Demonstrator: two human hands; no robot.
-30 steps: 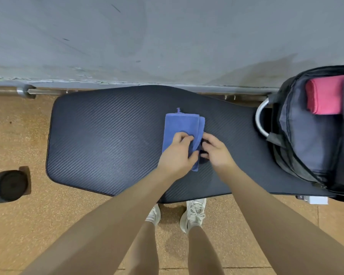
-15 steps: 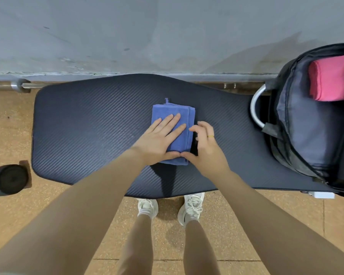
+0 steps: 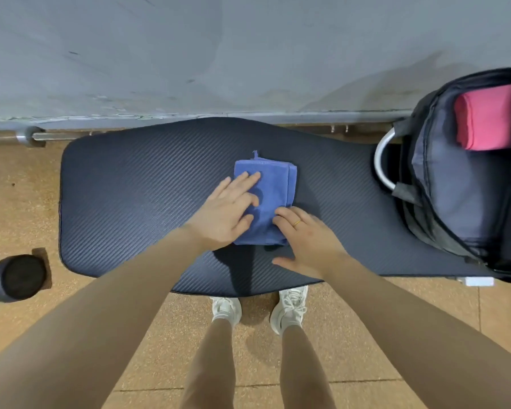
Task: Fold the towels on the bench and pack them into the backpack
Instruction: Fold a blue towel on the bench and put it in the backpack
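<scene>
A folded blue towel (image 3: 273, 187) lies in the middle of the dark ribbed bench (image 3: 136, 202). My left hand (image 3: 226, 214) rests flat on the towel's left half, fingers spread and nearly straight. My right hand (image 3: 306, 240) sits at the towel's near right corner, its fingertips curled against the edge and its thumb on the bench. An open black and grey backpack (image 3: 455, 187) stands on the bench's right end. A rolled pink towel (image 3: 484, 119) sits inside it near the top.
A grey wall (image 3: 248, 54) runs behind the bench, with a metal bar (image 3: 30, 136) along its foot. A dark dumbbell (image 3: 15, 277) lies on the floor at the left. My two white shoes (image 3: 289, 305) stand under the bench's near edge.
My left hand went from gripping the towel's edge to lying flat on it. My right hand slid down to the near right corner. The towel stayed in place.
</scene>
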